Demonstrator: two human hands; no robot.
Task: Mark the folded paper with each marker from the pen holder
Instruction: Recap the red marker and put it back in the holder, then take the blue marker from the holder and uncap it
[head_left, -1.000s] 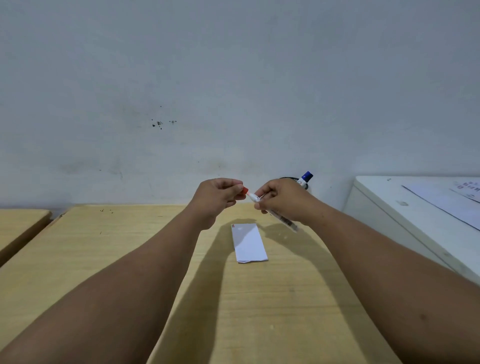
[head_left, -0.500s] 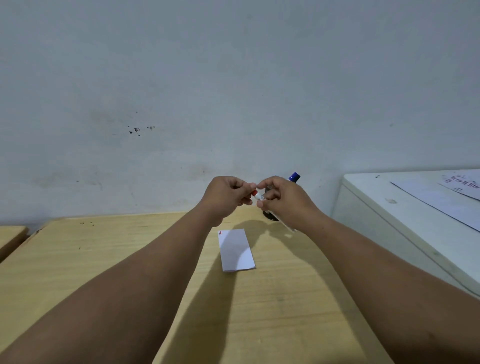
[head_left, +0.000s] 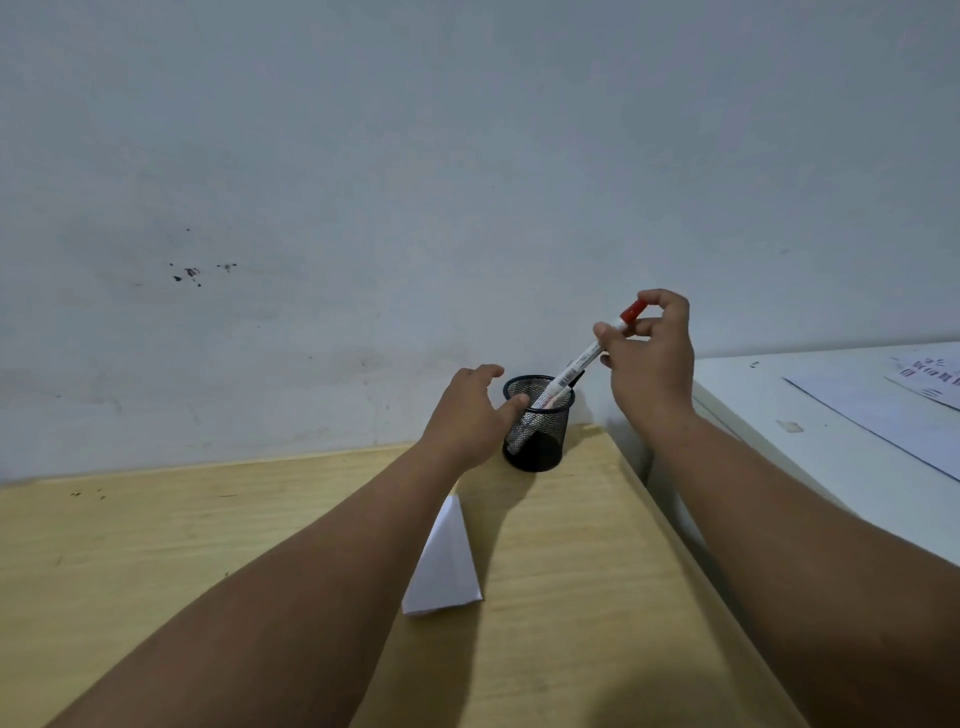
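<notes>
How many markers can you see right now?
1 for sure: the red-capped marker, held near its cap by the right hand, lower end inside the mesh pen holder at the desk's back edge. A dark tip beside it at the rim may be another; the mesh hides the rest.

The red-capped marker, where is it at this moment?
In the head view the red-capped marker is right of centre, gripped near its cap by the right hand, its lower end inside the black mesh pen holder.
</notes>
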